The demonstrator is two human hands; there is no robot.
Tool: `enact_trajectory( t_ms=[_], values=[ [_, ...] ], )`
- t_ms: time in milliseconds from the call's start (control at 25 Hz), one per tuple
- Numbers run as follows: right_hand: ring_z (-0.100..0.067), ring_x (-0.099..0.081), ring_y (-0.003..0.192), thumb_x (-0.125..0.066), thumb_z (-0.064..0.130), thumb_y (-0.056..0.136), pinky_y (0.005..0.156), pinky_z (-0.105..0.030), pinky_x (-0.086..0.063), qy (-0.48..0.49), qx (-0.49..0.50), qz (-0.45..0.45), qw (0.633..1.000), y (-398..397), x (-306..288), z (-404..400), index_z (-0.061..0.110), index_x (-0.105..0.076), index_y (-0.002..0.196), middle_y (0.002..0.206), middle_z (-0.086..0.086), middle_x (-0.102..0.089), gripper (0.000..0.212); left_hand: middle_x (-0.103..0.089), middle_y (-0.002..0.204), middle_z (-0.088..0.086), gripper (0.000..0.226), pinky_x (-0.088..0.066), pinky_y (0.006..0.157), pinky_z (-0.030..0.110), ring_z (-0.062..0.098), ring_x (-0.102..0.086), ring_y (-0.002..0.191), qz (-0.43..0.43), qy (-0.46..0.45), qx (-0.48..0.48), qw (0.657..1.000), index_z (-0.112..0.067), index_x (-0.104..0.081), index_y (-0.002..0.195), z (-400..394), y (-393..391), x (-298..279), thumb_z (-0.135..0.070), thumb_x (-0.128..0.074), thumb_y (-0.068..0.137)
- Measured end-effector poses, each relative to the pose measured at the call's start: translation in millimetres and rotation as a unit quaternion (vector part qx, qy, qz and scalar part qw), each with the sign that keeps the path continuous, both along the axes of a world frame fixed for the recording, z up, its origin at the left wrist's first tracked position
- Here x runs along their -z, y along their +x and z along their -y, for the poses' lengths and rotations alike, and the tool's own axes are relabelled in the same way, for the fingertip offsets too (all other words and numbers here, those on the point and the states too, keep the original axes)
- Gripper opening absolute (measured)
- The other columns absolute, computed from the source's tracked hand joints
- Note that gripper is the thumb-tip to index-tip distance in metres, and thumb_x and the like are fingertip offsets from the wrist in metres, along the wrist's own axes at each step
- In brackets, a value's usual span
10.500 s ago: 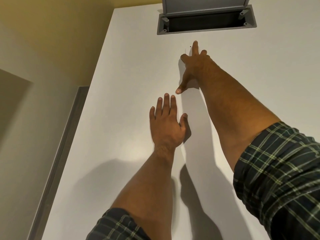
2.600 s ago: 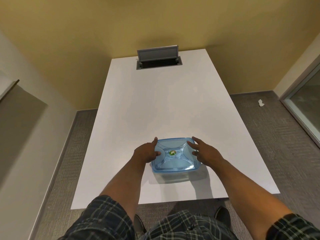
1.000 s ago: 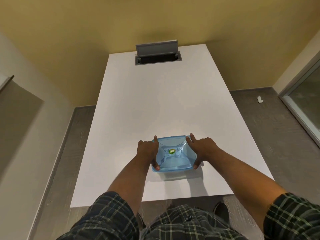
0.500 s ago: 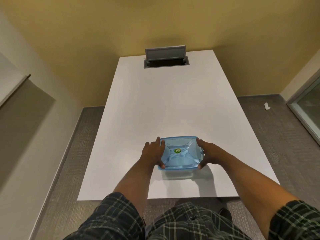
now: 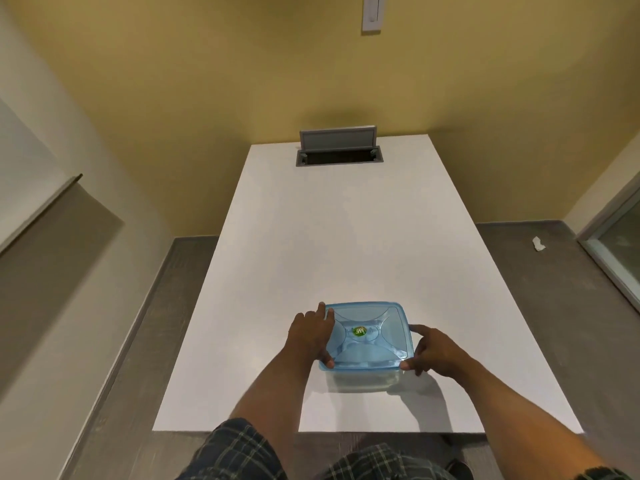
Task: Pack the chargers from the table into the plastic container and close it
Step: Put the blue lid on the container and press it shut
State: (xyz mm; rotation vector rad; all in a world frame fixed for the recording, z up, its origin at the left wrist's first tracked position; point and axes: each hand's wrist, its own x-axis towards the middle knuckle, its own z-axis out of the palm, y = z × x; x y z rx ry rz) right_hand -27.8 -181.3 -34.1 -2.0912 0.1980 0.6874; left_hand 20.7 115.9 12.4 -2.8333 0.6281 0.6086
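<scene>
The white counter (image 5: 346,237) fills the middle of the view, long axis running toward 12 o'clock, where a grey cable hatch (image 5: 338,150) stands open at its far end. No chargers show anywhere on its surface. Grey floor (image 5: 540,306) lies to either side, with a small white scrap (image 5: 538,243) at 2 o'clock.

The plastic container (image 5: 360,374) sits near the counter's 6 o'clock edge, its blue lid (image 5: 367,336) in place on top. Contents cannot be made out through the wall.

The left hand (image 5: 311,336) lies against the lid's 9 o'clock side, fingers spread along the rim, grip holding the lid edge. The right hand (image 5: 431,351) holds the 3 o'clock side, thumb at the near corner, grip likewise on the lid.

Assessment: the step in hand appears to be seating or checking the lid. Risks: uneven pressure may leave one corner unlatched, most likely the far corners where no finger presses. A hard push near the counter's edge could slide the container toward the person. Whether the lid is fully snapped cannot be told.
</scene>
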Motion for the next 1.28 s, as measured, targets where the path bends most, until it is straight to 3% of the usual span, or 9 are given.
enact_trajectory(
  t_ms=[160,280,360,440,640,960,1200,1280],
  values=[
    [-0.025,-0.069,0.053,-0.098,0.02,0.048,0.049,-0.024,-0.046,0.004,0.041,-0.03,0.999,-2.5,0.3,-0.3,0.001,-0.061,0.101,0.06,-0.014,-0.073,0.068,-0.008,0.168,0.017,0.129,-0.038,0.11,0.044,0.036,-0.045,0.137,0.001,-0.004,-0.006,1.0,-0.007,-0.01,0.16,0.1,3.0,-1.0,-0.053,-0.086,0.067],
    [-0.026,-0.068,0.055,-0.099,0.042,0.049,0.049,-0.024,-0.046,0.031,0.072,-0.037,0.996,-11.6,8.9,4.5,0.006,-0.064,0.066,0.066,-0.024,-0.073,0.053,-0.004,0.169,0.016,0.13,-0.036,0.112,0.045,0.036,-0.043,0.139,-0.016,-0.003,-0.016,1.0,-0.009,-0.007,0.161,0.4,3.4,-1.4,-0.054,-0.086,0.068],
    [-0.025,-0.071,0.06,-0.094,0.052,0.057,0.051,-0.023,-0.047,0.053,0.088,-0.062,0.993,-19.8,12.2,4.5,0.01,-0.065,0.062,0.071,-0.023,-0.075,0.051,-0.002,0.169,0.016,0.129,-0.036,0.112,0.046,0.036,-0.043,0.139,-0.022,-0.001,-0.024,0.999,-0.01,-0.007,0.161,0.2,1.7,-2.9,-0.053,-0.085,0.068],
    [-0.023,-0.068,0.058,-0.091,0.049,0.063,0.048,-0.022,-0.042,0.075,0.116,-0.087,0.987,-27.1,11.0,1.4,0.012,-0.061,0.059,0.07,-0.022,-0.074,0.048,-0.003,0.169,0.016,0.129,-0.037,0.111,0.046,0.036,-0.045,0.138,-0.021,0.003,-0.023,1.0,-0.01,-0.008,0.161,0.7,-0.7,-4.9,-0.053,-0.086,0.067],
    [-0.018,-0.046,0.05,-0.087,0.038,0.074,0.047,-0.024,-0.031,0.115,0.153,-0.108,0.976,-36.3,-2.9,-7.9,0.013,-0.058,0.06,0.062,-0.013,-0.059,0.041,-0.013,0.167,0.016,0.129,-0.038,0.11,0.043,0.035,-0.047,0.136,-0.011,0.018,-0.025,0.999,-0.007,-0.013,0.16,8.4,0.6,-7.4,-0.053,-0.088,0.064],
    [-0.015,-0.036,0.052,-0.084,0.037,0.078,0.045,-0.02,-0.021,0.047,0.176,-0.142,0.973,-31.2,-15.4,-10.9,0.0,-0.075,0.083,0.077,-0.006,-0.071,0.038,-0.022,0.164,0.01,0.127,-0.042,0.104,0.042,0.032,-0.053,0.13,-0.013,0.018,-0.035,0.999,-0.012,-0.022,0.157,6.6,2.3,-5.0,-0.057,-0.089,0.059],
    [-0.022,-0.044,0.056,-0.086,0.038,0.075,0.048,-0.022,-0.03,-0.08,0.095,-0.122,0.985,-15.2,-31.0,-15.5,-0.004,-0.071,0.092,0.081,-0.01,-0.065,0.047,-0.024,0.163,0.01,0.126,-0.042,0.102,0.041,0.031,-0.055,0.129,-0.008,0.028,-0.025,0.999,-0.014,-0.025,0.156,7.0,1.4,-7.0,-0.061,-0.087,0.058],
    [-0.022,-0.055,0.057,-0.089,0.039,0.071,0.055,-0.025,-0.041,-0.126,0.042,-0.106,0.985,-5.0,-41.9,-18.8,0.007,-0.063,0.11,0.09,-0.008,-0.068,0.056,-0.022,0.164,0.011,0.126,-0.042,0.103,0.041,0.032,-0.054,0.13,-0.009,0.029,-0.023,0.999,-0.013,-0.024,0.156,8.0,1.2,-7.8,-0.06,-0.088,0.059]
  ],
)
